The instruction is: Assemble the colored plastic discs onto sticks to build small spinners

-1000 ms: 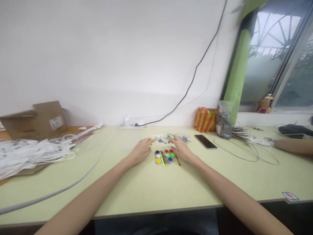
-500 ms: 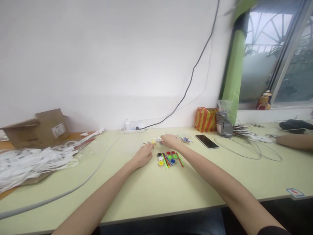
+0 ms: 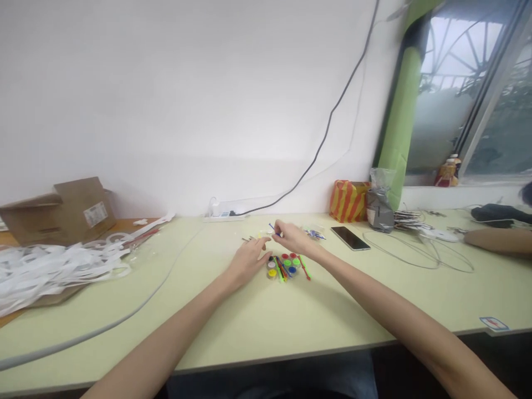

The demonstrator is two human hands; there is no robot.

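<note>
In the head view, my right hand (image 3: 291,237) pinches a thin blue stick (image 3: 271,226), its tip poking out to the left of the fingers. Lower and to the left is my left hand (image 3: 247,260), palm down, thumb apart from the fingers, holding nothing that I can see. Its thumb is close to a group of small round pots, among them one with a yellow lid (image 3: 271,273) and one with a blue lid (image 3: 293,270). Between the pots lie several thin coloured sticks (image 3: 281,269). A red and green stick (image 3: 305,267) lies at their right.
Small blue and white pieces (image 3: 316,235) lie beyond my right hand, near a phone (image 3: 350,238). A striped bag (image 3: 349,200) and a power strip (image 3: 224,216) are by the wall. White strips (image 3: 62,269) and a cardboard box (image 3: 62,213) occupy the left. Another person's arm (image 3: 496,242) rests at right.
My right hand has risen slightly from the small pieces with the blue stick in its fingers. My left hand has drawn back a little, its thumb spreading toward the pots.
</note>
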